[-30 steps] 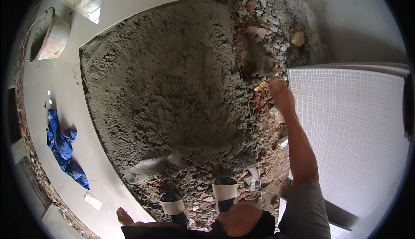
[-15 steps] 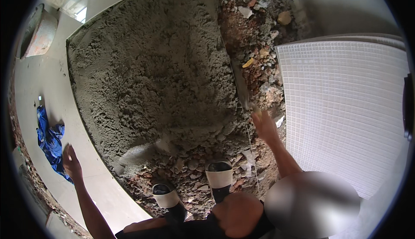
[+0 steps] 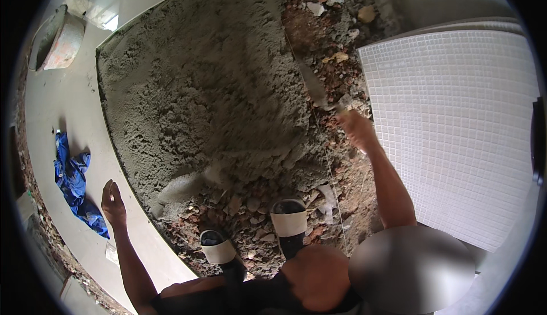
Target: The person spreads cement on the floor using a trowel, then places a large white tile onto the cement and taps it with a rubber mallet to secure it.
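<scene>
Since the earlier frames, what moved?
The right hand, gripping a trowel, drew back from the far rubble, then lifted slightly toward the mortar bed. The left hand came up, empty, over the pale floor. Blue cloth and white tiles unchanged.

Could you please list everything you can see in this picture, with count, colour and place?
mortar bed: one, grey, centre
rubble: many bits, reddish and pale, along the mortar's right and near edges
trowel: one, grey blade, in the right hand
string line: one, pale, over the rubble
mosaic tile sheet: one, white, right
cloth: one, blue, left floor
tub: one, reddish, upper left
sandals: two, pale straps, bottom centre
left hand: empty, lower left
right hand: gripping the trowel
</scene>
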Tool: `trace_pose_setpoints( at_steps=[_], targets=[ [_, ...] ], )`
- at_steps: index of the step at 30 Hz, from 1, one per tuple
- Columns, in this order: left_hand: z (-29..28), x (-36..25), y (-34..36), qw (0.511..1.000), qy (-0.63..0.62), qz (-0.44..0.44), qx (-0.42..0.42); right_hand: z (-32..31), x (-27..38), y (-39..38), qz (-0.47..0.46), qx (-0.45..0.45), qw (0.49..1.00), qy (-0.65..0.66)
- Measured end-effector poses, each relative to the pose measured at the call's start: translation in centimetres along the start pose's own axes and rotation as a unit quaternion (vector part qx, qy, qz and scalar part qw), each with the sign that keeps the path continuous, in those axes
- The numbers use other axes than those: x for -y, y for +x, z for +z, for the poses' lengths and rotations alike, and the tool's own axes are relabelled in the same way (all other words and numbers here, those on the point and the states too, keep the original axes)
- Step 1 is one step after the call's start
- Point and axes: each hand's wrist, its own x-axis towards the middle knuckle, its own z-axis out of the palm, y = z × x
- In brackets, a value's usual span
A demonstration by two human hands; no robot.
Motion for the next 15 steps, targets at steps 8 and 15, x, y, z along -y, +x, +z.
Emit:
trace_pose_setpoints(
  at_steps=[8, 15],
  targets=[
    [-1.8, 4.6, -2.0, 0.981, -0.100, -0.164, -0.034, -2.6, 0.7, -4.7, -0.043, -0.136, 0.982, 0.123],
    [0.4, 0.6, -0.6, 0.982, -0.156, -0.106, -0.011, -3.9, 5.2, -4.2, -0.076, 0.032, 0.995, -0.055]
  ],
)
